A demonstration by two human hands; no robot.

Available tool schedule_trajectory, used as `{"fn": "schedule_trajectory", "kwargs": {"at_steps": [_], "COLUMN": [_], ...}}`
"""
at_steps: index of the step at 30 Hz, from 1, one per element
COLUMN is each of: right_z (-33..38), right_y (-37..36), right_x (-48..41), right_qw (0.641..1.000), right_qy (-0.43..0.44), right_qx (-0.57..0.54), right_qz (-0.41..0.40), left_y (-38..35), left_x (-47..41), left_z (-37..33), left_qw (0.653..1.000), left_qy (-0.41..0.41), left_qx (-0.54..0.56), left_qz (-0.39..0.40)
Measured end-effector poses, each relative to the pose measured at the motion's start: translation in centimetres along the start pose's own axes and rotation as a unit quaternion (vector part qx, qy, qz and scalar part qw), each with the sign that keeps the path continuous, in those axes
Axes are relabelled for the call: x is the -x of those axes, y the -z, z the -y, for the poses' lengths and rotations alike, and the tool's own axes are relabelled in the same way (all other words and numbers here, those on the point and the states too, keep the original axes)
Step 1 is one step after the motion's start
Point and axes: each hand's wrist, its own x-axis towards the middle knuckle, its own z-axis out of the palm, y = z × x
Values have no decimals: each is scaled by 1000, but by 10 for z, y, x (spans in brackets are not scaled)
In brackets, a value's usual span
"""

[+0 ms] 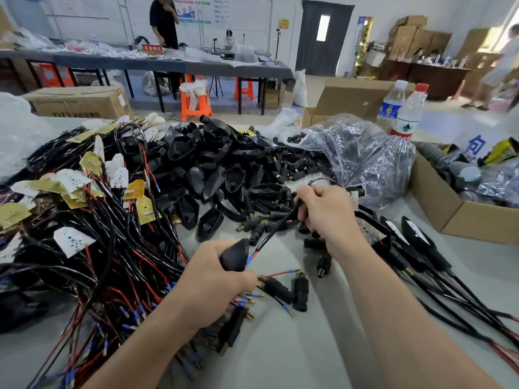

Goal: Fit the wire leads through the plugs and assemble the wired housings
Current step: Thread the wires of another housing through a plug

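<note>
Now | left hand (213, 279) fingers clamped on black housing (235, 255) | right hand (323, 211) fingers pinching cable (276, 230)

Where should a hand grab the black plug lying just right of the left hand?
Pinch the plug across its black barrel, mid-length, coming from above. It lies on its side, brass tip toward the left hand, and a second plug crowds its far end, so the long flanks look freest.
</note>
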Motion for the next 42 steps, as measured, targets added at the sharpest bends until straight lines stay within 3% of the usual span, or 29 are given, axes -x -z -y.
{"fn": "schedule_trajectory", "kwargs": {"at_steps": [4, 10, 20, 24, 31, 33, 38, 42], "right_z": [12, 23, 32, 30, 31, 33, 24, 18], "right_y": [-1, -5, -10, -10, -13, -12, -21, -29], "right_x": [-5, -7, 0, 0, 3, 9, 52, 67], "right_qw": [999, 997, 997, 994, 990, 985, 963, 963], "right_qy": [2, 18, 48, 26, 9, -10, 5, 20], "right_qx": [-16, -59, -66, -103, -140, -169, -127, -200], "right_qz": [32, 39, 13, 13, 1, 35, 240, 179], "left_y": [4, 5, 1, -4, -6, -5, -1, -1], "left_x": [-3, -8, -5, -7, -10, -11, -12, -15], "left_z": [5, 10, 7, 7, 12, 12, 12, 14], "left_qw": [1000, 993, 984, 990, 985, 982, 983, 985], "left_qy": [3, 2, 43, 42, 51, 57, 4, -14], "left_qx": [-2, 104, 171, 132, 164, 178, 173, 164], "left_qz": [-26, -60, 35, 23, -2, -8, -59, -56]}}
